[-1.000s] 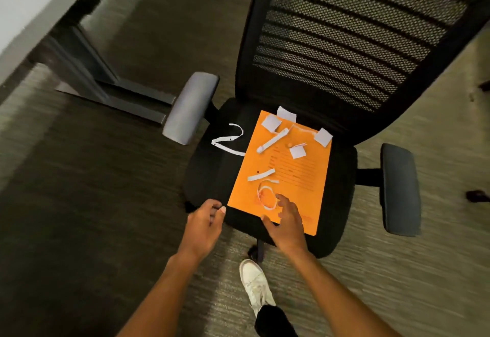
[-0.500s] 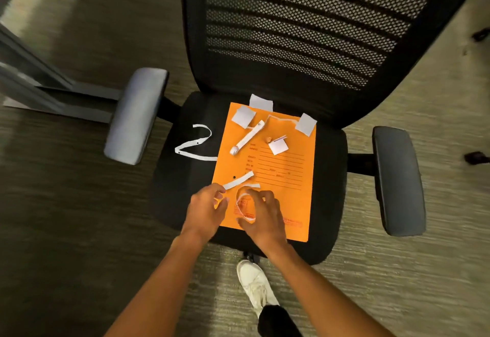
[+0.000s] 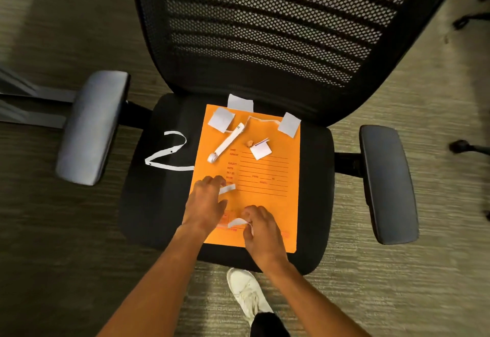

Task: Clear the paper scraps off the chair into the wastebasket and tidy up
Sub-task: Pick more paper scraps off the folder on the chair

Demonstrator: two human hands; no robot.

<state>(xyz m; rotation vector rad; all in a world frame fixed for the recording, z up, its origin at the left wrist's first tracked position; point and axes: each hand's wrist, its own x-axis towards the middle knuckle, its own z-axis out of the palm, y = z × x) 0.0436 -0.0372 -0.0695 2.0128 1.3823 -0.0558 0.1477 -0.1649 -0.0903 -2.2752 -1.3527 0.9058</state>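
Both hands are down near the lower middle of the frame: the right hand [image 3: 261,226] pinches a curled white paper strip [image 3: 236,222] between thumb and fingertips, while the left hand [image 3: 205,204] has its bent fingers on a short flat white strip [image 3: 228,188], though whether it has actually gripped it I cannot tell

Both strips sit on a large orange printed envelope [image 3: 267,193] lying flat on the black padded chair seat [image 3: 314,177]. Further up the envelope lie several small white paper squares [image 3: 221,119], a rolled white paper tube [image 3: 226,143] and a tiny orange crumb of paper [image 3: 249,143]; a long looping white strip with punched holes [image 3: 165,157] lies off the envelope on the seat's left side

These scraps look featherlight and limp, likely to flutter or slide away if swept carelessly. I would judge the strips best pinched at an end or where they curl up, and the flat squares nudged up by an edge; lifting the stiffer envelope as a tray might carry the lot

No wastebasket shows anywhere, the envelope's printing is too blurred to read, and the left fingertips are hidden behind the hand
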